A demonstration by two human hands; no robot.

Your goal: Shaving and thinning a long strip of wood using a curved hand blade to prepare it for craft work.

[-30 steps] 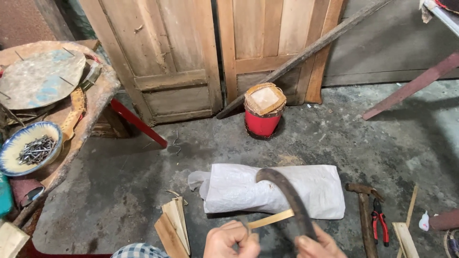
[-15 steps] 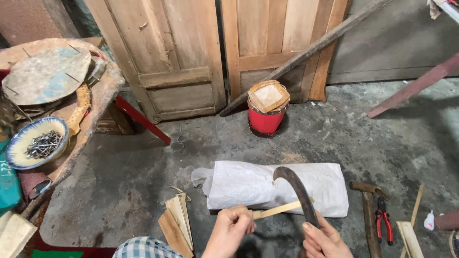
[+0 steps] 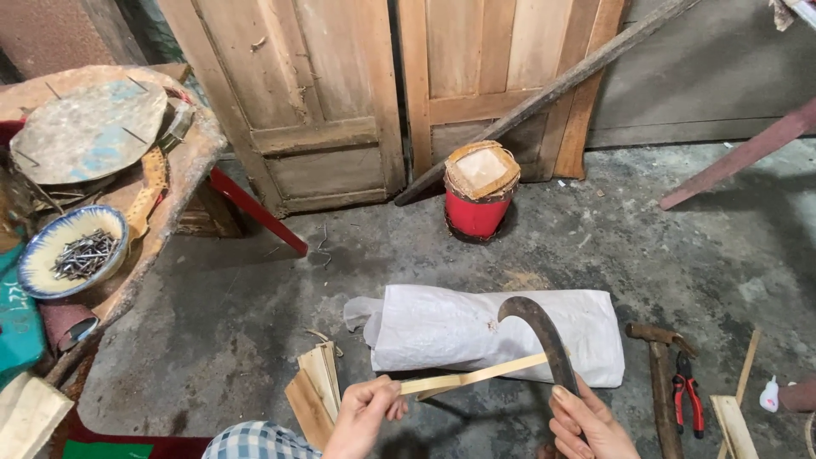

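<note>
Two bare hands work just in front of a folded white woven sack point(image 3: 493, 333) on the concrete floor. The left hand point(image 3: 364, 415) pinches a thin pale wooden strip point(image 3: 476, 376), which crosses the sack's near edge. The right hand point(image 3: 588, 421) clenches a dark curved sickle blade point(image 3: 541, 330), its edge touching the strip; a wooden-handled hammer point(image 3: 659, 374) lies right of the sack.
</note>
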